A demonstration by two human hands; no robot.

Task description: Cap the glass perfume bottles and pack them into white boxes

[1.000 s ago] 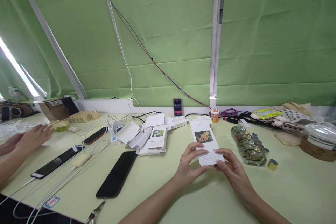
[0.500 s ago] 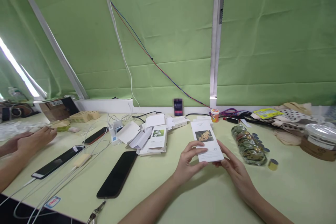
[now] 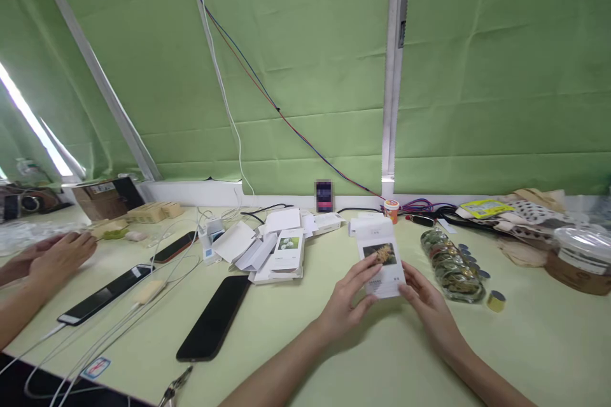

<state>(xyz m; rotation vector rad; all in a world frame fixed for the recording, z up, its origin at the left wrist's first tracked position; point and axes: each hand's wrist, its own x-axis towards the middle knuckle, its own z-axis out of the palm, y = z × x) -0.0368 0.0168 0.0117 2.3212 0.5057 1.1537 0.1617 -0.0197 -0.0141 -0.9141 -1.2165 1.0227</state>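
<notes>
Both my hands hold a white card box (image 3: 386,276) with a flower picture on its front, tilted above the table. My left hand (image 3: 348,296) grips its left side, with fingers lying over the picture and the thumb at the lower edge. My right hand (image 3: 427,305) holds the lower right edge between thumb and fingers; some fingertips are hidden behind the box. Left of my hands lies a pile of white boxes and papers (image 3: 260,248), topped by a box with a white-flower picture (image 3: 287,253). Right of them sits a row of clear-wrapped round items (image 3: 451,267).
A black phone (image 3: 212,318) lies left of my forearm, keys (image 3: 175,388) below it. Another person's hands (image 3: 62,261) work at the far left. Cables and two more phones lie between. A yellow-sided cap (image 3: 496,301) and a lidded tub (image 3: 580,261) stand right.
The box in my hands has shifted slightly right and changed its tilt, its top part now bending back. My left fingers have moved up over the picture. The other person's hands moved slightly left.
</notes>
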